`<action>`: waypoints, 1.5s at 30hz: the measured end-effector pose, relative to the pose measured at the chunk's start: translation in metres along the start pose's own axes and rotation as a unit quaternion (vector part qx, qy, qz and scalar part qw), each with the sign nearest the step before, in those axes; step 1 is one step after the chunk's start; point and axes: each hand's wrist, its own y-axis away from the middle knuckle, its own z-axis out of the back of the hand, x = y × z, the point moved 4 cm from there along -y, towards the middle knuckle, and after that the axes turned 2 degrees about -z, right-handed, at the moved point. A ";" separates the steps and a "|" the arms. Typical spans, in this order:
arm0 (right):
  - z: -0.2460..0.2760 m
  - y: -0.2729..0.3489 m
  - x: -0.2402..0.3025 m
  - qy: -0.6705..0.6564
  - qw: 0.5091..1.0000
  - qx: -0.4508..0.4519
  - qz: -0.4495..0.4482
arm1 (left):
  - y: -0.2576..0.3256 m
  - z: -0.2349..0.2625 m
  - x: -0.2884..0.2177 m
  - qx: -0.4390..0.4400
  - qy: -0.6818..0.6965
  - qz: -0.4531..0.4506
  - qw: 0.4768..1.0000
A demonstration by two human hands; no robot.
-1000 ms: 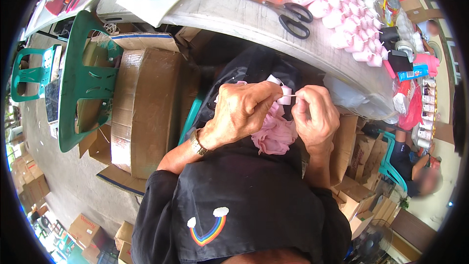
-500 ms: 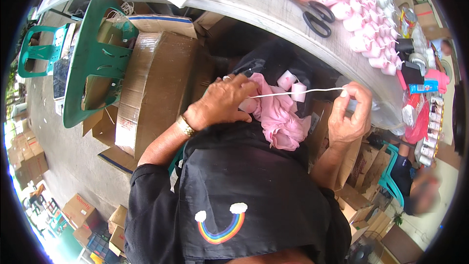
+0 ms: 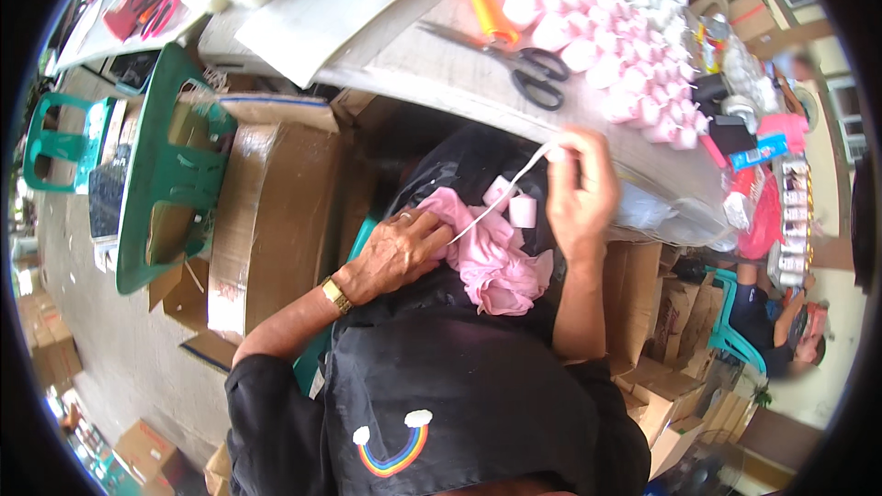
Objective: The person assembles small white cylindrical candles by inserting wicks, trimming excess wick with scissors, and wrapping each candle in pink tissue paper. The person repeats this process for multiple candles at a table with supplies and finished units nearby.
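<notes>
A white string (image 3: 503, 191) slopes up from my left hand (image 3: 395, 253) to my right hand (image 3: 583, 197). My left fingers are curled down over its lower end, at the edge of a crumpled pink cloth (image 3: 503, 277); anything else beneath them is hidden. Raised near the table's edge, my right hand pinches the upper end between thumb and fingers. Two short pale-pink candles (image 3: 522, 211) lie beside the cloth, on black plastic (image 3: 450, 165) over my lap.
The table (image 3: 395, 73) ahead bears black-handled scissors (image 3: 537, 78), an orange-handled tool (image 3: 487, 2), a white sheet (image 3: 322, 9) and rows of pink candles (image 3: 625, 64). Left stand a cardboard box (image 3: 266, 211) and a green chair (image 3: 170, 184). A person (image 3: 781, 326) sits far right.
My right hand has risen and moved left to the table's edge, so the string now slopes upward and bows slightly. My left hand has shifted lower and left. The view has also shifted.
</notes>
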 end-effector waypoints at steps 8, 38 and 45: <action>-0.032 0.075 -0.001 0.230 0.921 0.313 -0.025 | 0.009 0.042 0.034 -0.109 0.307 0.224 0.919; 0.049 0.024 0.037 -0.379 0.916 0.052 -0.122 | -0.088 0.066 -0.034 -0.122 0.502 0.125 0.847; 0.093 0.028 0.014 -0.354 0.927 -0.095 -0.079 | -0.091 0.106 -0.019 -0.213 0.531 0.118 0.812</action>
